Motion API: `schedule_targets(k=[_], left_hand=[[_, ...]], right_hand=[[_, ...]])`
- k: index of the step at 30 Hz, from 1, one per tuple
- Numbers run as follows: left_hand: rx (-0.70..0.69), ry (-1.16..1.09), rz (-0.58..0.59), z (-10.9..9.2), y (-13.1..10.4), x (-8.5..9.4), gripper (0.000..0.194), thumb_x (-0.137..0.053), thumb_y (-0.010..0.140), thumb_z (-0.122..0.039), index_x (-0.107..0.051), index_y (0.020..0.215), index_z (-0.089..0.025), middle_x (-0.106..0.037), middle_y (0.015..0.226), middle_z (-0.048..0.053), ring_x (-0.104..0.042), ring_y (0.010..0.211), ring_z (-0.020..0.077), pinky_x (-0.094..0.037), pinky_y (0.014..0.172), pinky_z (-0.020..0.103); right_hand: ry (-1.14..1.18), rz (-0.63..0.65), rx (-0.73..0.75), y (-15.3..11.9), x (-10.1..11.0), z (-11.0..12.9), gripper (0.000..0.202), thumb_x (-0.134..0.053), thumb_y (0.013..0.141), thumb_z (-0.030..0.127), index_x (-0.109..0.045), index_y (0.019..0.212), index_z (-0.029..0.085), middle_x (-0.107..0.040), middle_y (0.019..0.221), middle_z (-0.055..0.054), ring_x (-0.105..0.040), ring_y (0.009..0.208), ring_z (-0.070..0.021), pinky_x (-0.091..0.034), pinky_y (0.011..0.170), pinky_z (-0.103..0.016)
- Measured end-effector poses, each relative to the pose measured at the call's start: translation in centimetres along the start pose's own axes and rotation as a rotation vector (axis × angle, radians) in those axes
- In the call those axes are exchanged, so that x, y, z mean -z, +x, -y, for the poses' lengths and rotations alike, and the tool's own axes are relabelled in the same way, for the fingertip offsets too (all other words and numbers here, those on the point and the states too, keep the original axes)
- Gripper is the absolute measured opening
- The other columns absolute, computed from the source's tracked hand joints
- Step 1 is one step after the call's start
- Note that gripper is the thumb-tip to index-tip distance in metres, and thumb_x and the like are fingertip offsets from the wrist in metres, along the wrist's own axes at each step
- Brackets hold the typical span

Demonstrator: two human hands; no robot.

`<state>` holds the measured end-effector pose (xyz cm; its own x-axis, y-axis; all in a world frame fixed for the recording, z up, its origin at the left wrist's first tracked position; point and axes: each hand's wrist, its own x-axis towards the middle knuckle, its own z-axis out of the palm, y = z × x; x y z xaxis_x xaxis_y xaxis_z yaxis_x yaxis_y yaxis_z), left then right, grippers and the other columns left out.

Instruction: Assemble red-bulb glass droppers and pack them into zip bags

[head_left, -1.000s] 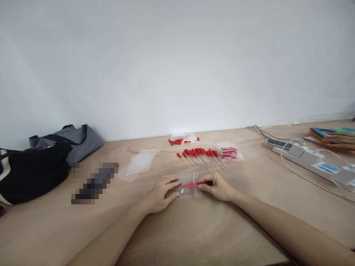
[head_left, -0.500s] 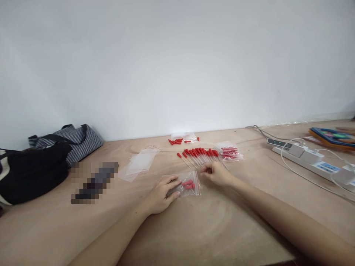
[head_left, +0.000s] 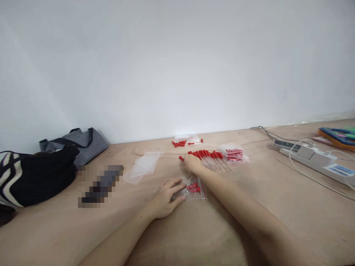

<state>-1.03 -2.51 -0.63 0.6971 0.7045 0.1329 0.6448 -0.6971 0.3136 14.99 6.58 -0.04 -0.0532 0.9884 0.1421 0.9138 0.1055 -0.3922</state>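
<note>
My left hand (head_left: pixel 168 197) lies on a clear zip bag (head_left: pixel 203 192), fingers apart, pressing it to the table. Inside the bag are red rubber bulbs (head_left: pixel 194 187); the bag's left end is under my hand. My right hand (head_left: pixel 192 163) is closed at the left end of a row of droppers (head_left: pixel 208 159) with red bulbs and thin pale stems. One red-bulbed dropper (head_left: pixel 181 158) shows just left of my fingers, its stem hidden by them. The fingertips themselves are partly out of sight.
Flat clear bags (head_left: pixel 145 164) lie left of centre. Filled bags (head_left: pixel 235 155) are stacked right of the row, and loose red bulbs (head_left: pixel 179 143) lie near the wall. A power strip (head_left: pixel 316 159) with cables is at right; a striped bag (head_left: pixel 88 146) and black bag (head_left: pixel 50 175) at left.
My right hand has moved left, from the near right of the dropper row to its left end. My left hand stays on the zip bag. The view has shifted slightly.
</note>
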Motion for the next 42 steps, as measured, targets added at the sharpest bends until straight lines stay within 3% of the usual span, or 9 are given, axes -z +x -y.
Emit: schedule_targets(k=[5,7,9,13,19,25,31,38,42], left_hand=[[0.006,-0.015,-0.008,0.0,0.0,0.0,0.041,-0.044,0.083,-0.037,-0.048,0.12,-0.022,-0.043,0.128,0.008,-0.038,0.118,0.0236,-0.031,0.098,0.042],[0.011,-0.016,-0.017,0.0,0.0,0.0,0.04,-0.044,0.082,-0.037,-0.048,0.119,-0.023,-0.043,0.128,0.008,-0.038,0.118,0.0235,-0.031,0.098,0.042],[0.015,-0.013,-0.016,-0.2,0.1,0.0,0.04,-0.045,0.082,-0.037,-0.049,0.119,-0.023,-0.043,0.128,0.008,-0.037,0.118,0.0232,-0.031,0.099,0.042],[0.047,-0.004,0.005,-0.5,0.2,0.2,0.04,-0.045,0.082,-0.036,-0.049,0.119,-0.023,-0.042,0.129,0.007,-0.036,0.119,0.0235,-0.029,0.099,0.043],[0.037,-0.015,-0.004,-0.5,0.3,0.2,0.039,-0.045,0.082,-0.036,-0.048,0.119,-0.025,-0.042,0.13,0.006,-0.036,0.119,0.0236,-0.028,0.1,0.044],[0.057,-0.022,0.022,-0.6,0.3,0.3,0.04,-0.044,0.082,-0.037,-0.047,0.12,-0.023,-0.041,0.13,0.007,-0.035,0.12,0.0243,-0.027,0.1,0.044],[0.092,-0.11,-0.021,-0.7,0.2,0.3,0.066,-0.047,0.08,-0.036,-0.013,0.135,-0.023,-0.043,0.128,0.007,-0.038,0.117,0.0218,-0.03,0.098,0.041],[0.066,-0.127,-0.017,-0.7,0.2,0.2,0.067,-0.047,0.08,-0.034,-0.011,0.135,-0.023,-0.044,0.128,0.007,-0.038,0.116,0.0212,-0.027,0.099,0.042],[0.055,-0.13,-0.022,-0.6,0.2,0.2,0.066,-0.047,0.08,-0.034,-0.012,0.135,-0.024,-0.044,0.127,0.007,-0.039,0.116,0.0212,-0.027,0.1,0.043]], right_hand=[[0.061,-0.01,0.151,-0.8,1.6,-1.0,0.042,-0.046,0.073,0.01,-0.043,0.114,0.006,-0.055,0.102,-0.018,-0.056,0.086,-0.0207,-0.043,0.072,-0.03],[0.141,-0.075,0.237,-1.8,2.7,-2.6,0.051,-0.04,0.077,0.012,-0.027,0.126,0.008,-0.054,0.1,-0.014,-0.054,0.084,-0.0168,-0.043,0.074,-0.028],[0.396,-0.236,0.335,-3.3,3.6,-4.7,0.058,-0.036,0.078,0.014,-0.013,0.131,0.009,-0.055,0.085,-0.007,-0.054,0.071,-0.0146,-0.044,0.068,-0.029],[0.844,-0.336,0.118,-6.8,3.8,-8.8,0.069,-0.041,0.077,0.023,0.004,0.13,0.019,-0.047,0.073,0.003,-0.048,0.046,-0.0091,-0.046,0.049,-0.026],[1.192,-0.436,-0.223,-9.2,1.6,-9.7,0.053,-0.048,0.072,0.025,-0.018,0.115,0.022,-0.045,0.064,0.006,-0.055,0.053,-0.0136,-0.052,0.054,-0.03],[1.31,-0.355,-0.285,-9.0,1.0,-7.4,0.037,-0.048,0.073,0.025,-0.025,0.102,0.024,-0.047,0.066,0.004,-0.058,0.055,-0.0145,-0.054,0.056,-0.033],[1.421,-0.209,-0.308,-9.9,0.7,-5.6,0.023,-0.052,0.071,0.028,-0.036,0.086,0.021,-0.051,0.064,0.005,-0.056,0.051,-0.009,-0.052,0.054,-0.025],[1.13,0.168,-0.158,-10.0,1.4,-5.0,0.024,-0.054,0.071,0.037,-0.053,0.079,0.015,-0.042,0.039,0.01,-0.035,0.027,-0.0041,-0.024,0.026,-0.015],[1.094,0.241,-0.134,-9.6,1.1,-5.1,0.023,-0.054,0.072,0.035,-0.056,0.083,0.015,-0.053,0.046,0.007,-0.039,0.029,-0.0037,-0.026,0.028,-0.014]])
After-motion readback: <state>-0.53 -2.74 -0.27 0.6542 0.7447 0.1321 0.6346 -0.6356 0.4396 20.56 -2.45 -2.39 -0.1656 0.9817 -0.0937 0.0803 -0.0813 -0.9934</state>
